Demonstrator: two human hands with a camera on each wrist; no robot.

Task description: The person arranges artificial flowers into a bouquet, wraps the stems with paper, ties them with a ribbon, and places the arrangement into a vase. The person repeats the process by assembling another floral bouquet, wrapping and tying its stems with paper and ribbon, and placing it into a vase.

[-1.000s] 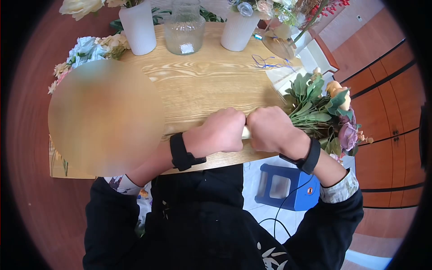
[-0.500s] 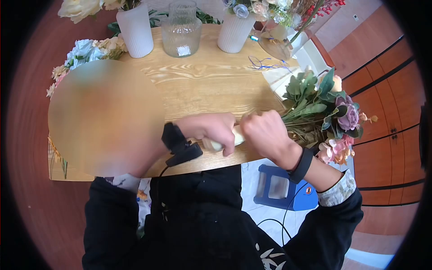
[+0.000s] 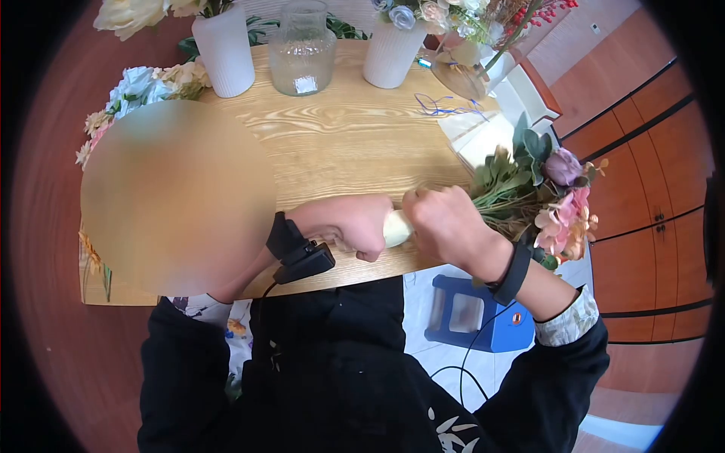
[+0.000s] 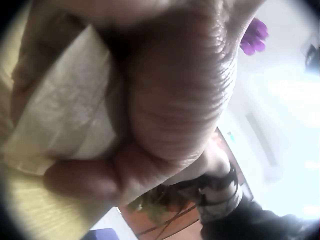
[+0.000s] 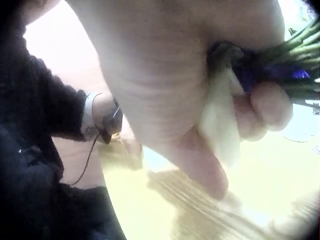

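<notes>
A bouquet of flowers point(image 3: 555, 226) lies at the right, with a purple rose, pink blossoms and green leaves. Its stem end is wrapped in a pale, paper-like covering point(image 3: 396, 228), which shows between my two hands. My left hand point(image 3: 359, 223) grips the far left end of this wrap; in the left wrist view the crinkled wrap point(image 4: 75, 100) sits between fingers and thumb. Close beside it, my right hand point(image 3: 449, 226) holds the bouquet where the green stems point(image 5: 300, 45) meet the wrap. A bit of blue tie point(image 5: 300, 74) shows there in the right wrist view.
White ribbed vases point(image 3: 226, 57) and a clear glass vase point(image 3: 302, 64) stand along the back of the wooden table point(image 3: 340, 143). Blue string point(image 3: 449, 109) and white paper sheets point(image 3: 483, 143) lie back right. Below the table edge is a blue stool point(image 3: 483, 317).
My hands were knuckle to knuckle; the left has shifted left, loosened and curled round the wrap again. The bouquet has turned, raising the purple rose and bringing more pink blossoms into view.
</notes>
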